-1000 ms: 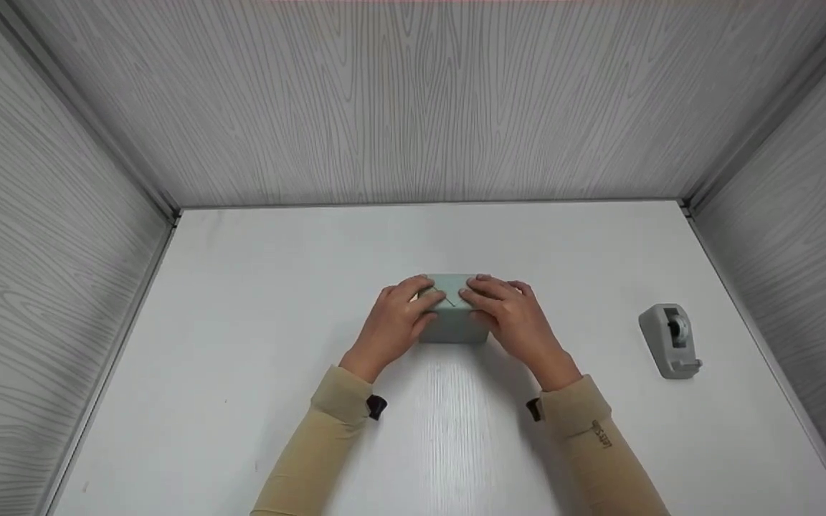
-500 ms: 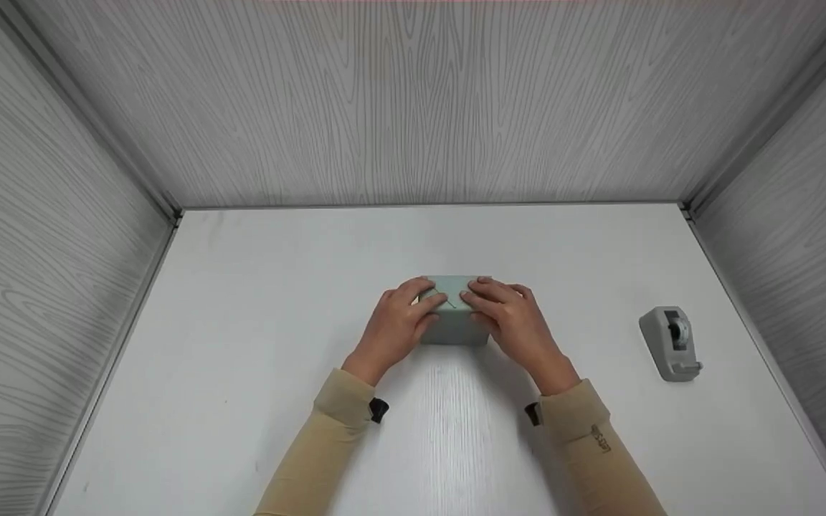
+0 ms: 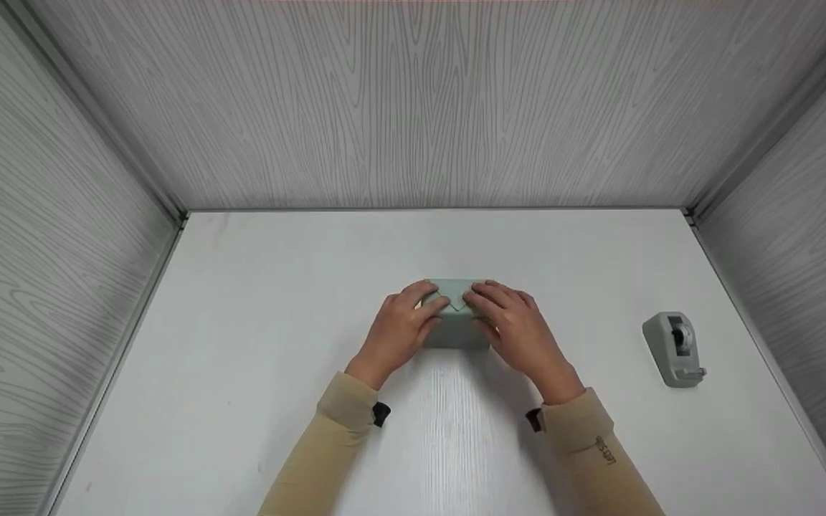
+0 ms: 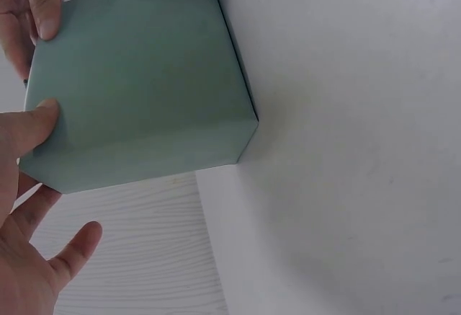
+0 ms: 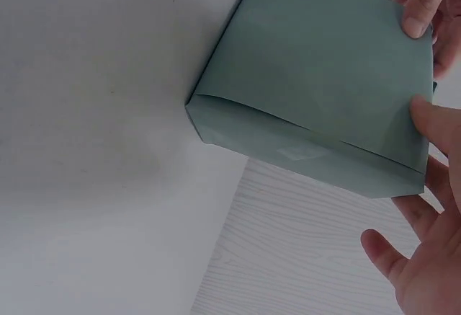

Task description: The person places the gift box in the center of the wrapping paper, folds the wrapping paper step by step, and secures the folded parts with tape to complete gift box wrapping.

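A small box wrapped in pale green paper (image 3: 456, 335) stands on the white table, a pointed paper flap lying over its top. My left hand (image 3: 397, 328) grips its left side, with fingers over the top edge and the thumb against the near face. On the opposite side my right hand (image 3: 520, 331) holds it in a mirrored way, its fingertips beside the flap. The near face of the wrapped box (image 4: 137, 77) looks smooth in the left wrist view. A folded end with a shiny patch of tape (image 5: 302, 152) shows in the right wrist view.
A grey tape dispenser (image 3: 673, 350) with a roll in it stands at the right of the white table (image 3: 277, 287). Grey wood-grain panels (image 3: 420, 107) enclose the table at the back and both sides.
The whole head view has shifted down slightly. Both hands keep nearly the same hold on the wrapped box, with the flap's point a little more visible between the fingertips.
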A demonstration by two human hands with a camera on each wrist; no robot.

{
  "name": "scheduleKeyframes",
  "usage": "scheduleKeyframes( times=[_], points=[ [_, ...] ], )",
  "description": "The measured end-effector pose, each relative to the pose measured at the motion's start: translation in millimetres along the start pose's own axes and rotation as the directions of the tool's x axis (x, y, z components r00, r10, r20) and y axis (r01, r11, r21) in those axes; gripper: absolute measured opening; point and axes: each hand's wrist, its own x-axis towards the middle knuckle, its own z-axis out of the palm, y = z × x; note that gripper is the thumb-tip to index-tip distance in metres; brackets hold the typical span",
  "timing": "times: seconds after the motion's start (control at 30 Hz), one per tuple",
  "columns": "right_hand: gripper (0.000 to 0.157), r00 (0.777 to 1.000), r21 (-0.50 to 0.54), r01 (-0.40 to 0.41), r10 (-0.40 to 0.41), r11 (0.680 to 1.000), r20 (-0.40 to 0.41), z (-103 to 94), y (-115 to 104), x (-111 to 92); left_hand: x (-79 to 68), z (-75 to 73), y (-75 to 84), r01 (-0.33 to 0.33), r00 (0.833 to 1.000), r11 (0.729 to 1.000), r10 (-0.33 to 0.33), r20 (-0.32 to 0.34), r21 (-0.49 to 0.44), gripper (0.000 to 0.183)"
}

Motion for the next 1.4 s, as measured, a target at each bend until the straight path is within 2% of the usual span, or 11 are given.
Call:
scheduleKeyframes(
  times=[0.17, 0.27, 0.4, 0.57, 0.67, 0.83, 1.03, 1.1, 1.23, 1.4],
  points=[
    [0.053, 0.995, 0.079, -0.086, 0.089, 0.993, -0.035, -11.3, 5, -9, 0.7, -0.9, 0.1, -0.003, 1.000, 1.000, 0.003, -0.008, 0.009, 0.032],
    [0.053, 0.982, 0.122, -0.169, 0.177, 0.978, -0.063, -20.1, 14, -19, 0.9, -1.9, 0.3, -0.002, 1.000, 1.000, 0.002, -0.003, 0.015, 0.031],
    [0.052, 0.948, 0.134, -0.296, 0.308, 0.946, -0.079, -32.2, 31, -38, 0.8, -2.3, 0.6, 0.002, 1.000, 1.000, -0.002, 0.006, 0.012, 0.030],
    [0.048, 0.908, 0.122, -0.392, 0.405, 0.912, -0.109, -47.3, 56, -65, 0.8, -3.1, 0.4, 0.015, 1.000, 1.000, -0.016, 0.018, 0.006, 0.031],
    [0.047, 0.875, 0.127, -0.454, 0.468, 0.882, -0.124, -57.6, 70, -81, 0.7, -4.0, 0.6, 0.022, 0.999, 1.000, -0.022, 0.023, 0.001, 0.032],
    [0.049, 0.792, 0.082, -0.596, 0.601, 0.799, -0.104, -75.0, 92, -103, 0.6, -3.9, 0.0, 0.019, 0.999, 1.000, -0.019, 0.026, -0.001, 0.031],
    [0.055, 0.684, 0.021, -0.729, 0.729, 0.684, -0.023, -94.9, 118, -126, 0.4, -2.1, -0.1, 0.012, 1.000, 1.000, -0.011, 0.021, -0.001, 0.031],
    [0.055, 0.640, 0.013, -0.768, 0.768, 0.640, -0.001, -100.0, 125, -134, 0.5, -1.5, 0.3, 0.009, 1.000, 1.000, -0.009, 0.020, -0.002, 0.031],
    [0.061, 0.538, -0.006, -0.843, 0.842, 0.539, 0.035, -106.1, 137, -151, 0.4, -0.8, 1.4, 0.011, 1.000, 1.000, -0.011, 0.021, -0.002, 0.032],
    [0.069, 0.422, -0.044, -0.903, 0.902, 0.427, 0.097, -110.2, 147, -168, 0.1, -0.4, 2.6, 0.017, 1.000, 1.000, -0.017, 0.025, -0.004, 0.032]
  ],
)
